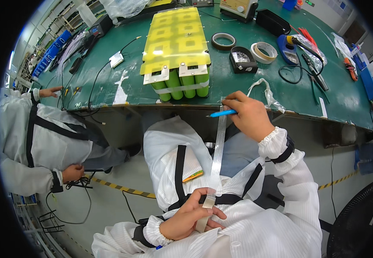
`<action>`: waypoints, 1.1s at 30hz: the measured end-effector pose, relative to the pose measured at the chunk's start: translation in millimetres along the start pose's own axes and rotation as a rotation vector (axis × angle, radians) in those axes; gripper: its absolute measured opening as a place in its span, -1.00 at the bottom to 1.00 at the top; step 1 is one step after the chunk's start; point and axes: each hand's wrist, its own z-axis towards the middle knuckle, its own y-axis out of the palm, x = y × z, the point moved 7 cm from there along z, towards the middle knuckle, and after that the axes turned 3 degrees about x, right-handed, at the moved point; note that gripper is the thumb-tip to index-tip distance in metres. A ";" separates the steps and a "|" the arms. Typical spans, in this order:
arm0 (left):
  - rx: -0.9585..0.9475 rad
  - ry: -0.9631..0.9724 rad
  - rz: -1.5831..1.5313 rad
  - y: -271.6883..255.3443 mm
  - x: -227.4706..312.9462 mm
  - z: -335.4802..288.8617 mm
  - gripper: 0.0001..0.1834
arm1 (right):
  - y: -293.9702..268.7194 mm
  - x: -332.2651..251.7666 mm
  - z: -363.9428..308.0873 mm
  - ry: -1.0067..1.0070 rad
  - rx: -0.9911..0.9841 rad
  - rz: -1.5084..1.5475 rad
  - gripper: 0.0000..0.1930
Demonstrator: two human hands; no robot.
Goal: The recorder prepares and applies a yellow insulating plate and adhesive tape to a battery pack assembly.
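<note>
My left hand (186,218), low in front of my body, is closed on a roll of translucent, striped tape (202,221). From it a strip of tape (218,157) runs taut up to the table edge. There my right hand (251,115) pinches the strip's far end. The same hand also holds a slim blue pen-like tool (224,113), its tip pointing left. Just beyond, at the table's front edge, stands a battery pack (175,56) of green cylindrical cells under a yellow sheet, with metal tabs and a pale band around its near cells.
On the green table (130,86) lie a dark tape roll (223,41), a black box (243,60), pale tape rolls (265,52), a blue soldering iron stand (288,49) and pliers (314,88). A co-worker (44,137) sits at left. A black fan-like object (362,219) is at lower right.
</note>
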 end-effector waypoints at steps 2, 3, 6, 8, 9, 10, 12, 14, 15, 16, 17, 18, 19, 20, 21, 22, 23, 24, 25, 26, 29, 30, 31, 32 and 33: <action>-0.042 -0.003 -0.035 -1.5 -6.7 -4.1 -0.42 | -2.3 -1.3 -0.6 0.007 0.015 -0.003 -0.78; -0.090 -0.005 -0.063 0.2 -10.5 -6.1 -0.46 | -2.1 -1.9 -0.7 0.001 0.015 -0.012 -0.79; -0.042 -0.030 -0.118 -2.7 -10.8 -6.9 -0.49 | -1.3 -1.1 3.6 0.012 0.002 -0.024 -0.79; -0.005 -0.028 -0.121 -2.7 -18.2 -3.3 -0.50 | -0.3 0.0 0.6 0.027 -0.024 -0.041 -0.79; 0.024 -0.040 -0.100 -2.7 -20.9 -1.4 -0.54 | -1.5 -0.9 1.5 0.011 -0.028 -0.032 -0.78; 0.050 -0.052 -0.078 -2.1 -23.2 0.8 -0.59 | -3.6 -2.2 1.4 -0.005 -0.032 -0.025 -0.76; 0.066 -0.056 -0.062 4.5 -24.4 4.3 -0.63 | -22.4 -15.3 -2.7 0.045 -0.093 0.021 -0.74; 0.070 -0.060 -0.057 7.0 -27.8 6.5 -0.67 | -47.4 -39.5 -13.9 0.134 -0.241 0.145 -0.69; 0.085 -0.061 -0.076 6.3 -30.2 6.6 -0.68 | -57.1 -52.9 -24.9 0.173 -0.329 0.234 -0.67; 0.096 -0.063 -0.089 5.9 -31.4 7.1 -0.68 | -68.5 -66.2 -37.7 0.123 -0.386 0.248 -0.69; 0.091 -0.069 -0.096 5.7 -33.3 8.4 -0.68 | -77.2 -78.6 -52.6 0.091 -0.464 0.255 -0.71; 0.096 -0.057 -0.123 4.8 -33.9 8.8 -0.69 | -82.4 -88.2 -67.1 0.080 -0.628 0.187 -0.71; 0.102 -0.044 -0.148 5.0 -33.9 8.0 -0.69 | -87.4 -101.7 -75.8 0.006 -0.723 0.198 -0.71; 0.103 -0.045 -0.154 5.6 -33.4 8.2 -0.69 | -90.7 -115.1 -80.8 -0.044 -0.773 0.200 -0.76; 0.128 -0.026 -0.145 5.3 -30.9 7.7 -0.71 | -92.1 -123.0 -86.1 -0.069 -0.805 0.148 -0.80; 0.156 -0.007 -0.138 4.3 -29.3 7.5 -0.72 | -90.9 -128.5 -90.4 -0.096 -0.838 0.097 -0.84; 0.154 -0.011 -0.137 4.4 -30.4 8.7 -0.72 | -88.2 -131.5 -92.3 -0.091 -0.839 0.096 -0.84; 0.188 0.003 -0.141 1.7 -30.6 9.8 -0.75 | -85.5 -134.9 -92.2 -0.125 -0.806 0.052 -0.86; 0.223 0.017 -0.145 -0.8 -30.5 10.5 -0.77 | -83.5 -137.5 -91.5 -0.159 -0.773 0.009 -0.87; 0.224 0.017 -0.148 0.6 -28.9 10.7 -0.77 | -81.2 -138.8 -90.8 -0.161 -0.776 0.011 -0.87; 0.319 -0.012 -0.117 -2.4 -26.2 9.7 -0.77 | -74.6 -141.1 -90.0 -0.177 -0.819 -0.016 -0.87; 0.328 -0.003 -0.112 -3.1 -26.2 10.1 -0.77 | -74.6 -142.2 -88.4 -0.182 -0.810 -0.012 -0.88; 0.337 0.006 -0.108 -3.8 -25.9 10.1 -0.76 | -74.8 -143.0 -86.8 -0.186 -0.801 -0.009 -0.88; 0.341 0.008 -0.115 -4.5 -27.1 9.4 -0.76 | -74.1 -143.9 -85.6 -0.192 -0.806 -0.005 -0.88; 0.328 0.033 -0.114 -4.1 -26.9 8.3 -0.75 | -72.6 -144.6 -85.6 -0.200 -0.833 -0.015 -0.88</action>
